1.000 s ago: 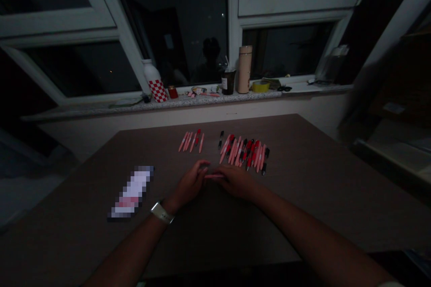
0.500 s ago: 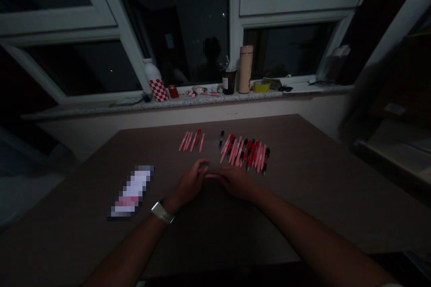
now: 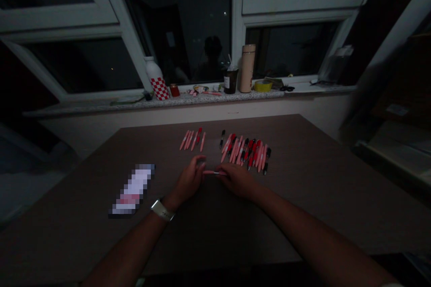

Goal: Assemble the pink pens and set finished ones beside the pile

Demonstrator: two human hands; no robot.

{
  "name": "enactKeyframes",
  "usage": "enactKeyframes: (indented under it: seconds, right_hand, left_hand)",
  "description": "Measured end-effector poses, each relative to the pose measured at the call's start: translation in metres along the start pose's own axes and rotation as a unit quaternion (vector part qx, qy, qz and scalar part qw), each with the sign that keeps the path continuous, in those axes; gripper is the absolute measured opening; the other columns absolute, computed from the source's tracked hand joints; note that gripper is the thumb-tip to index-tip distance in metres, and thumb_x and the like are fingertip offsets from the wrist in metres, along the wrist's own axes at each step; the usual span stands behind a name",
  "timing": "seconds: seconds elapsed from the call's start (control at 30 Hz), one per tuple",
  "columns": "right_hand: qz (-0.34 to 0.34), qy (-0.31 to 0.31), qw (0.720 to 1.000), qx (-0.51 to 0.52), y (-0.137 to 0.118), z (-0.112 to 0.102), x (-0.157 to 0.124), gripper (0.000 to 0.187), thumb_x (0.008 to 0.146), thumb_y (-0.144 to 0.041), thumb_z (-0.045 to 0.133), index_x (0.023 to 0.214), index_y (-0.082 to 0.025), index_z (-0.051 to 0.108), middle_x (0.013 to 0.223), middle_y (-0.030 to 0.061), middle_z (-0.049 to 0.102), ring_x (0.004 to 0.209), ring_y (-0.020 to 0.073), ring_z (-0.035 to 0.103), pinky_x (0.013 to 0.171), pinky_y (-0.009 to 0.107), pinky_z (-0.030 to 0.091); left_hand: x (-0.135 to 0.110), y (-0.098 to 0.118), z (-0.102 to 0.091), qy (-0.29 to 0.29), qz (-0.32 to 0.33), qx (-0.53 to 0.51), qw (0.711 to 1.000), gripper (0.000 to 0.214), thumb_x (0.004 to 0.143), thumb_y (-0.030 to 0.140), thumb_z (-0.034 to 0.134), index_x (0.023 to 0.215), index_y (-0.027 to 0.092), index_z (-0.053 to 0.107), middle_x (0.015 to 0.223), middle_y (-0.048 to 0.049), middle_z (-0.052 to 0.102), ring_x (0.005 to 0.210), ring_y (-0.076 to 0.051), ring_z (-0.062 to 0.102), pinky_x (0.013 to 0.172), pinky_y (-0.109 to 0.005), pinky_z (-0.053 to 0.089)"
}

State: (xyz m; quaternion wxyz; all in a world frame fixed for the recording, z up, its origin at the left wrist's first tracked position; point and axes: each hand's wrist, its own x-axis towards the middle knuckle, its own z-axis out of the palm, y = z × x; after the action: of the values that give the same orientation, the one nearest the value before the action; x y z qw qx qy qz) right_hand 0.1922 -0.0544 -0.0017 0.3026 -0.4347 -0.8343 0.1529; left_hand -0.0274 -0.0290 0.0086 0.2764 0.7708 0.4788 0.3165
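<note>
A pink pen [image 3: 211, 172] lies level between my two hands, above the near middle of the table. My right hand [image 3: 238, 180] is closed round its right end. The left end meets the curled fingers of my left hand [image 3: 189, 180], which grip it; the exact fingertip contact is dim. Beyond my right hand spreads a cluster of pink, red and black pens [image 3: 239, 150], with one black pen [image 3: 222, 139] at its left side. Farther left, a smaller row of pink pens [image 3: 189, 140] includes a red pen [image 3: 199, 135].
A phone with a blurred screen [image 3: 133, 190] lies left of my left hand on the brown table [image 3: 303, 215]. Along the windowsill [image 3: 188, 100] stand a checkered bottle [image 3: 157, 81], a small red jar [image 3: 174, 90], a dark drink cup [image 3: 230, 81], a beige flask [image 3: 247, 69] and yellow tape [image 3: 263, 85].
My hands have drawn slightly apart, so more of the pink pen shows between them, with a pale band in its middle. The pens on the table stay as they were.
</note>
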Motion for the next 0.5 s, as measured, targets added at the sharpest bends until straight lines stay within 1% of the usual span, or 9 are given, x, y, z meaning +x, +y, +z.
enactKeyframes:
  seconds: [0.13, 0.27, 0.33, 0.4, 0.43, 0.5]
  right_hand:
    - [0.010, 0.001, 1.000, -0.016, 0.0002, 0.0001, 0.0016, 0.022, 0.101, -0.028, 0.047, 0.102, -0.021, 0.068, 0.098, 0.0052, 0.072, 0.089, 0.0185, 0.065, 0.075, 0.028, 0.043]
    - [0.039, 0.005, 0.999, -0.036, 0.0017, -0.0015, 0.0023, 0.022, 0.100, -0.027, 0.047, 0.102, -0.021, 0.068, 0.100, 0.0051, 0.073, 0.092, 0.0186, 0.065, 0.078, 0.028, 0.043]
    - [0.054, 0.002, 0.997, -0.049, 0.0028, -0.0018, 0.0022, 0.021, 0.100, -0.027, 0.048, 0.102, -0.021, 0.068, 0.101, 0.0053, 0.072, 0.093, 0.0189, 0.064, 0.080, 0.028, 0.043]
    - [0.069, 0.004, 0.996, -0.062, 0.0039, -0.0016, 0.0019, 0.021, 0.099, -0.026, 0.048, 0.103, -0.021, 0.067, 0.103, 0.0057, 0.072, 0.096, 0.0192, 0.064, 0.081, 0.028, 0.042]
    - [0.075, 0.006, 0.995, -0.067, 0.0043, -0.0014, 0.0017, 0.021, 0.099, -0.025, 0.047, 0.104, -0.020, 0.067, 0.104, 0.0058, 0.071, 0.097, 0.0192, 0.064, 0.081, 0.028, 0.042]
    - [0.085, 0.006, 0.994, -0.072, 0.0047, -0.0012, 0.0014, 0.020, 0.099, -0.025, 0.047, 0.104, -0.021, 0.066, 0.105, 0.0060, 0.071, 0.098, 0.0192, 0.063, 0.082, 0.028, 0.041]
  left_hand:
    - [0.0003, -0.0019, -0.0001, 0.010, 0.012, 0.009, 1.000, 0.040, 0.102, 0.043, 0.037, 0.131, 0.016, 0.047, 0.074, -0.0009, 0.065, 0.072, -0.020, 0.065, 0.068, -0.031, 0.047]
    - [0.0019, -0.0053, 0.0002, 0.001, 0.029, 0.044, 0.999, 0.037, 0.103, 0.040, 0.035, 0.125, 0.018, 0.054, 0.086, -0.0041, 0.068, 0.082, -0.021, 0.066, 0.075, -0.033, 0.048]
    - [0.0031, -0.0070, 0.0004, -0.018, 0.061, 0.067, 0.996, 0.034, 0.103, 0.038, 0.037, 0.118, 0.019, 0.061, 0.097, -0.0065, 0.070, 0.092, -0.022, 0.065, 0.083, -0.035, 0.048]
    - [0.0039, -0.0077, 0.0002, -0.043, 0.104, 0.093, 0.989, 0.031, 0.102, 0.037, 0.041, 0.113, 0.022, 0.066, 0.107, -0.0065, 0.070, 0.101, -0.022, 0.063, 0.090, -0.036, 0.047]
    - [0.0040, -0.0077, -0.0002, -0.054, 0.122, 0.105, 0.985, 0.030, 0.102, 0.036, 0.042, 0.112, 0.023, 0.068, 0.109, -0.0057, 0.069, 0.102, -0.021, 0.062, 0.092, -0.036, 0.046]
    - [0.0041, -0.0075, -0.0013, -0.063, 0.136, 0.126, 0.981, 0.029, 0.102, 0.034, 0.044, 0.114, 0.027, 0.069, 0.109, -0.0039, 0.069, 0.102, -0.021, 0.060, 0.091, -0.036, 0.045]
